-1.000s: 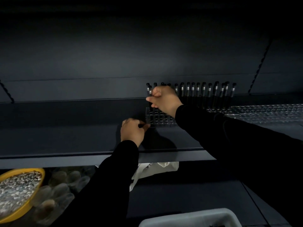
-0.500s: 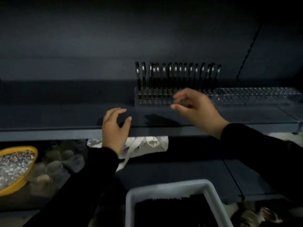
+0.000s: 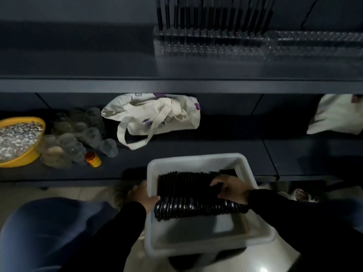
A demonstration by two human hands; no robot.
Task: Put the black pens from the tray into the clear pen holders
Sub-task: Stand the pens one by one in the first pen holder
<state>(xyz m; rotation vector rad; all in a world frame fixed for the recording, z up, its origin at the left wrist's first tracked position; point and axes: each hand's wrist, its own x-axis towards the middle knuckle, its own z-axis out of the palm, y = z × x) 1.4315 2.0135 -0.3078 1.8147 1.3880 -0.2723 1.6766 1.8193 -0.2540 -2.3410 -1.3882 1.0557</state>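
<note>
Right hand: my right hand [image 3: 228, 188] lies on top of the black pens [image 3: 188, 193], fingers [image 3: 216, 182] curled down into the row; whether they have closed on one pen yet I cannot tell.
Left hand: my left hand [image 3: 144, 197] grips the near-left rim of the grey tray [image 3: 196, 160], thumb hooked over the edge, holding it steady.
Pens in tray: packed side by side in one dense bank that fills the far half of the tray; each barrel's long axis runs away from me, toward the shelf, so the bank spans left to right under my right palm.
Key relation: the pens sit directly beneath my right fingers, which cross the barrels; my right hand is the nearer one for the pick, and I judge a pinch across one barrel near its middle would lift it out of the row.
Holders: the clear pen holders [image 3: 216, 44] stand on the upper shelf [image 3: 78, 83], well above and beyond the tray, slightly right of it; the left block already carries upright pens [image 3: 214, 14], the right stretch [image 3: 318, 42] looks unfilled.
Progress: my reading is that most of the job remains, given the full bank in the tray.
Writing: the cloth bag [image 3: 157, 114] on the lower shelf bears purple print, too blurred to read; no brand shows on the pens or tray.
</note>
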